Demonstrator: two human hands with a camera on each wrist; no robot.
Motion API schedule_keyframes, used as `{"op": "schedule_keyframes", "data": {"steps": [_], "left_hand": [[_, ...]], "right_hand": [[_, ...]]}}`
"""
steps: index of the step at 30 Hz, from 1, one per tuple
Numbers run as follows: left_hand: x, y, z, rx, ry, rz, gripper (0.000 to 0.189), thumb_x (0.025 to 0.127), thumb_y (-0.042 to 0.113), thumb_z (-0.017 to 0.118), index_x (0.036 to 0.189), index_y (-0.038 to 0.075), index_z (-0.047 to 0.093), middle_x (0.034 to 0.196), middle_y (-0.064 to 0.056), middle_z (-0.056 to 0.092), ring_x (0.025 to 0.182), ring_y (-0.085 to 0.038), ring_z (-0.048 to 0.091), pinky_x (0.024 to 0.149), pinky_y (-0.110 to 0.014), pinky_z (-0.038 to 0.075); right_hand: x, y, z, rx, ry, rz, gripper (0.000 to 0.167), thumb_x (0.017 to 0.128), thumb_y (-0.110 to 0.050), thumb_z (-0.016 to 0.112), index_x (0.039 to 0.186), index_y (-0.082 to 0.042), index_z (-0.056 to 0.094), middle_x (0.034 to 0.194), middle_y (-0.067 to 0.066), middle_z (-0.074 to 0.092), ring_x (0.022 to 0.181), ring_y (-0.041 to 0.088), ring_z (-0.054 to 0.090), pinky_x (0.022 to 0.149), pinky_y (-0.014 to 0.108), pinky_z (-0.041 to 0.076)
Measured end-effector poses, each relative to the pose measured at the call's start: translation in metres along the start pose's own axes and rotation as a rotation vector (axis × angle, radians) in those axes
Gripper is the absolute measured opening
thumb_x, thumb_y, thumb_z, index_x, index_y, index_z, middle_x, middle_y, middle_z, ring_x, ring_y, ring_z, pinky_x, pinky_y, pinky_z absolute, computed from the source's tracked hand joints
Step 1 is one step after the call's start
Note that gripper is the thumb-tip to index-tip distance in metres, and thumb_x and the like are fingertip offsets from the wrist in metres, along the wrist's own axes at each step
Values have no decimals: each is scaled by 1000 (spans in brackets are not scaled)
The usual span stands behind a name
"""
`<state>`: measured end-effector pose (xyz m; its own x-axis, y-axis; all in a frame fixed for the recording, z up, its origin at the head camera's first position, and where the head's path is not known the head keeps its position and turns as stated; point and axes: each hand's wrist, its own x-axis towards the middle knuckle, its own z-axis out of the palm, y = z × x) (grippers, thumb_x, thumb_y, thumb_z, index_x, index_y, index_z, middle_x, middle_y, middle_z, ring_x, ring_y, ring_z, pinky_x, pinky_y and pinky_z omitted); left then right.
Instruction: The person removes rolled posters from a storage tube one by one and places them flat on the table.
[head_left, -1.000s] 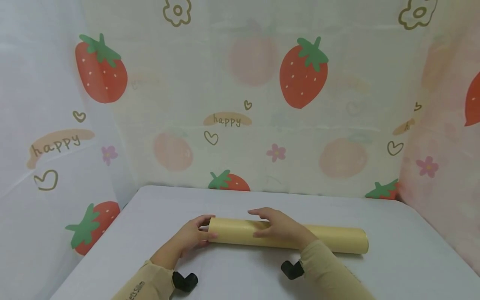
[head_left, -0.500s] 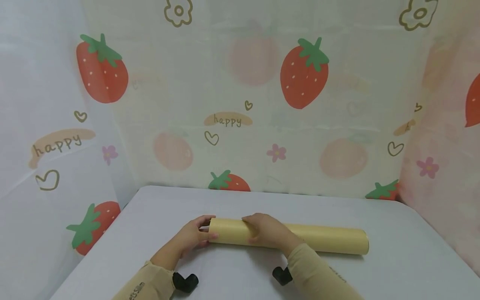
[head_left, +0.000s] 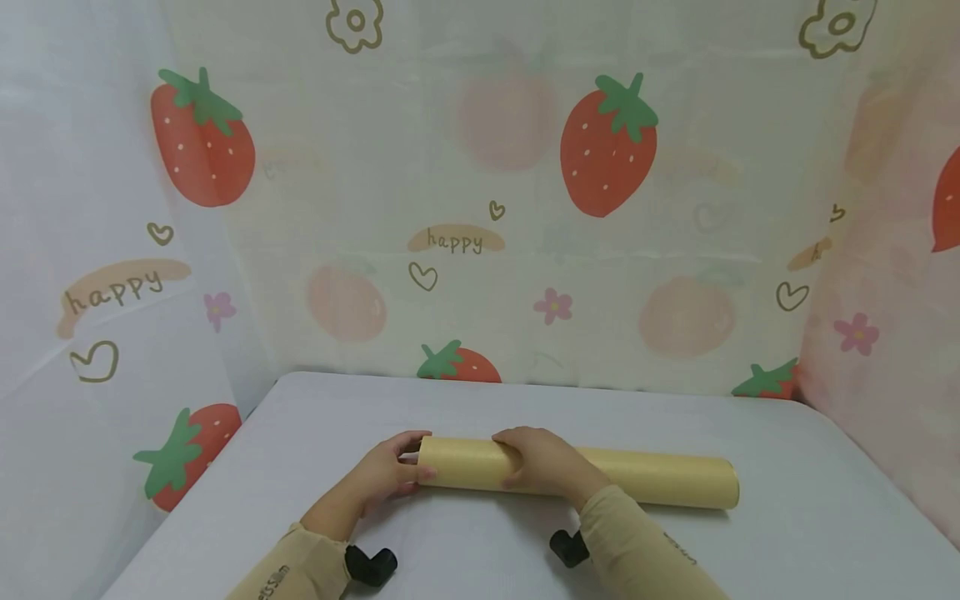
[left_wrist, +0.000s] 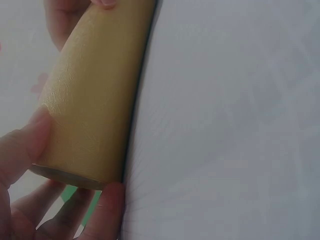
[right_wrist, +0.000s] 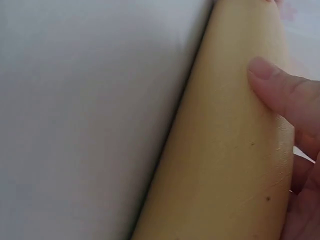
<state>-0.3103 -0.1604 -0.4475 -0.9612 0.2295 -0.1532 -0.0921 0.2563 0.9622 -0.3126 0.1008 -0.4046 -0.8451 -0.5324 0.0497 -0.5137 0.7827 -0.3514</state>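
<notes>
A long tan cardboard tube lies lengthwise across the white table. My left hand holds its left end; in the left wrist view the thumb rests on the side of the tube and the fingers reach round the end rim. Left of the tube's middle, my right hand grips it from above. The right wrist view has that thumb laid on the tube's smooth, slightly wrinkled surface, with the other fingers mostly hidden behind it.
Under the tube is a white tabletop with rounded far corners. A cloth curtain printed with strawberries closes in the back and both sides. Black angled pieces sit at both wrists, beside the beige sleeves.
My right hand has moved left and down from above the tube, and its spread fingers have closed round it. The left hand and the tube have stayed nearly still.
</notes>
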Motion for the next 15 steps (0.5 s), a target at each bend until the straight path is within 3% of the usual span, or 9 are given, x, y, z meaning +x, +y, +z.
{"op": "schedule_keyframes", "data": {"steps": [3, 9, 15], "left_hand": [[0, 1, 1, 6, 2, 0, 78, 69, 26, 78, 136, 12, 41, 136, -11, 41, 104, -21, 55, 76, -33, 50], [1, 1, 1, -3, 9, -1, 78, 69, 26, 78, 136, 12, 40, 137, -11, 41, 105, -21, 55, 77, -34, 50], [1, 1, -1, -3, 8, -7, 77, 69, 26, 78, 136, 13, 41, 137, -11, 41, 105, -21, 55, 77, -34, 50]], "right_hand": [[0, 1, 2, -62, -2, -15, 65, 72, -30, 77, 129, -13, 51, 124, 4, 56, 117, 24, 49, 98, 39, 35], [-4, 0, 8, -304, 21, -87, 72, 76, -44, 70, 136, -18, 41, 118, 3, 56, 105, 24, 55, 86, 41, 43], [-6, 0, 13, -362, 55, -92, 72, 76, -47, 68, 136, -20, 39, 114, 2, 56, 100, 24, 54, 81, 41, 43]]}}
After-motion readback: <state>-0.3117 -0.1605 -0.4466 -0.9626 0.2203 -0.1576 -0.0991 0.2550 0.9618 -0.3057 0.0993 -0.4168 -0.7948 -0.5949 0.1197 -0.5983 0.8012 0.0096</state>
